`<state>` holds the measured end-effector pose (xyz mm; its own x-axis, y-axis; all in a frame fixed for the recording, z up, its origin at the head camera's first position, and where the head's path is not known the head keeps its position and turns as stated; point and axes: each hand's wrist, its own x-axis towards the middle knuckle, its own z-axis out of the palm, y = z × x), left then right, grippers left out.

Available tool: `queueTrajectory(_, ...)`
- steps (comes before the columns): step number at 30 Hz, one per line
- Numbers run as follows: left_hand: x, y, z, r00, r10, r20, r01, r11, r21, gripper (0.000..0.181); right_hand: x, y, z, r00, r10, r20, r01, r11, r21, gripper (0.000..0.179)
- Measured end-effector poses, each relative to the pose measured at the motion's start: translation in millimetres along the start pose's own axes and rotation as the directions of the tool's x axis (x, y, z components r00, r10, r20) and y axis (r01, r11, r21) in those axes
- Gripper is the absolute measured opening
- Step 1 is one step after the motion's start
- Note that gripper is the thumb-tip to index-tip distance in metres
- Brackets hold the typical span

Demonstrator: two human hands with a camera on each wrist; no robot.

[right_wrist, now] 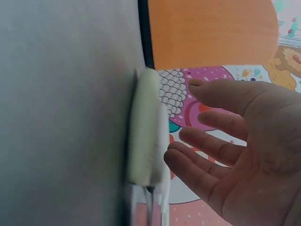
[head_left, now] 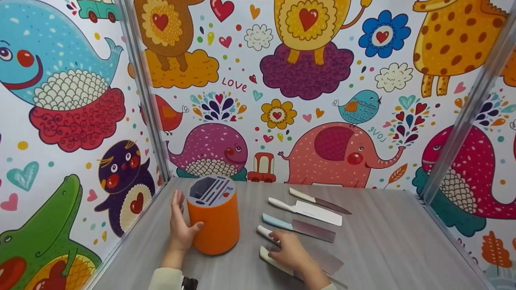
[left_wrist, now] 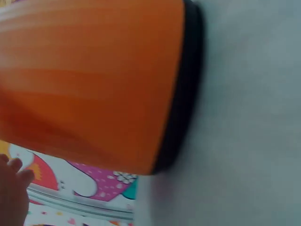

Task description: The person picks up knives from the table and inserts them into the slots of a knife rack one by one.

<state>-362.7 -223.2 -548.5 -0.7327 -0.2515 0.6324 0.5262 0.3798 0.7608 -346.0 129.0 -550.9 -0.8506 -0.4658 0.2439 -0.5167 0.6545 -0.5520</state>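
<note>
An orange knife block (head_left: 217, 231) with a grey slotted top stands upright on the table. My left hand (head_left: 183, 229) is beside it, fingers straight along its left side and thumb at its front; the left wrist view shows its black base (left_wrist: 181, 103). My right hand (head_left: 292, 249) hovers over the nearest knives, fingers loosely bent and nothing in them. Below it lie a cream-handled knife (head_left: 274, 259) and a white-handled knife (head_left: 264, 231), both partly hidden by the hand. In the right wrist view a pale handle (right_wrist: 143, 127) lies apart from the fingertips.
Farther back in the row lie a blue-handled knife (head_left: 310, 229), a white cleaver (head_left: 318, 212) and a pointed knife with a cream handle (head_left: 302, 195). Cartoon-printed panels (head_left: 258, 133) with metal corner posts (head_left: 147, 88) enclose the grey table (head_left: 387, 241).
</note>
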Motion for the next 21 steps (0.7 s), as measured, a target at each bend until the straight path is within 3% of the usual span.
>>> queueTrajectory(4,-2.3,-9.8,1.7,0.996,-0.079,0.037,0.081,0.995,-0.053,0.126,3.7,11.0,13.5,0.999,-0.032,0.015,0.032,0.999,-0.002,0.046)
queueTrajectory(9,-6.2,-16.4,10.4,0.989,-0.114,0.095,0.123,0.988,-0.088,0.122,7.7,29.9,25.9,0.994,0.029,0.104,-0.027,0.999,-0.019,0.05)
queueTrajectory(15,-8.5,-15.0,13.8,0.985,-0.124,0.116,0.135,0.986,-0.093,0.124,4.9,2.0,13.0,0.982,0.097,0.163,-0.088,0.994,-0.062,0.05)
queueTrajectory(21,-6.2,-10.7,13.9,0.983,-0.149,0.109,0.154,0.987,-0.038,0.125,4.0,-0.6,17.1,0.991,0.044,0.125,-0.032,0.994,-0.101,0.046)
